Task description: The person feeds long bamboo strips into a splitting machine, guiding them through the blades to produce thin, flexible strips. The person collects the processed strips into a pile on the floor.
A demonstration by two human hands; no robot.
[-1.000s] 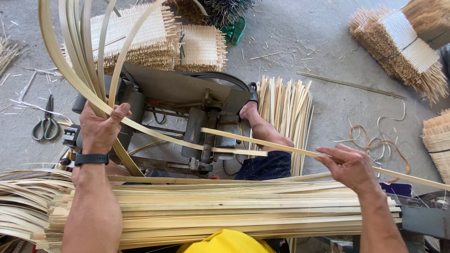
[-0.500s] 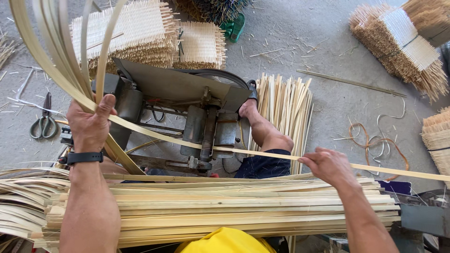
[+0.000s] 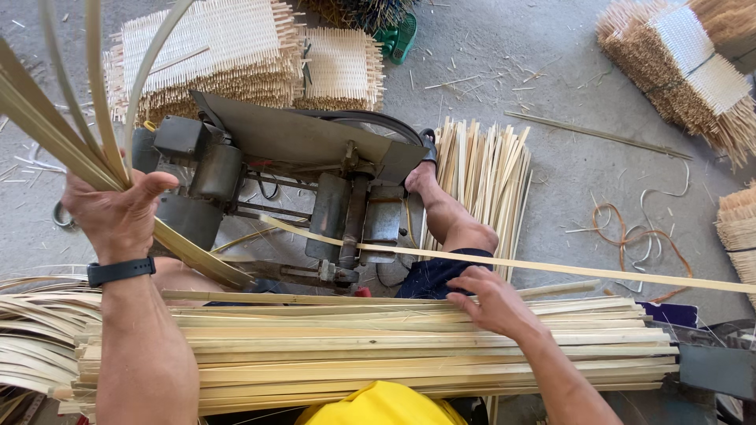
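- A craft workshop for bamboo or cane work, with the work done on a bare concrete floor [image 3: 567,71].
- Beyond the left hand [image 3: 118,216] stands a grimy metal strip-cutting machine [image 3: 315,173].
- Just under both hands lies a thick pile of split slats [image 3: 378,346].
- Far past the hands sit stacks of woven mats [image 3: 228,55].
- Offcuts litter the floor.

The right hand [image 3: 496,303] has let go of the long strip [image 3: 551,266] and dropped onto the strip stack [image 3: 409,346] (near its middle); the left hand [image 3: 118,216] has shifted left with its bundle [image 3: 55,126].
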